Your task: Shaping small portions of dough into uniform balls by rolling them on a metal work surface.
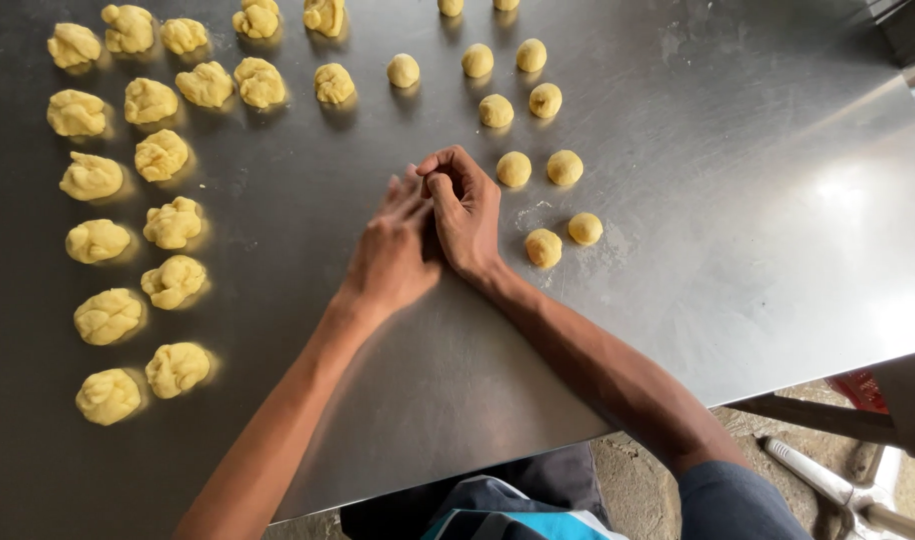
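Where the two hands meet at the middle of the frame, the fingers [446,180] of the right hand [468,215] curl inward into a loose fist, and the left hand [398,250] lies flat against it with its fingers pressed together. Whatever sits between them is hidden (most likely a piece of dough being rolled, judging by the pose), so what they pinch cannot be told.

Just right of the hands lie smooth dough balls [543,247], scattered up toward the top centre. Rough dough lumps [174,282] stand in rows down the left side and across the upper left. By my reading, the shaping step is in hand; the next move would call for parting the palms and setting the piece among the smooth ones.

Everything rests on a steel tabletop [758,200], dusted pale near the balls. At lower right, bare concrete floor [648,490] and a white pipe [808,470] show.
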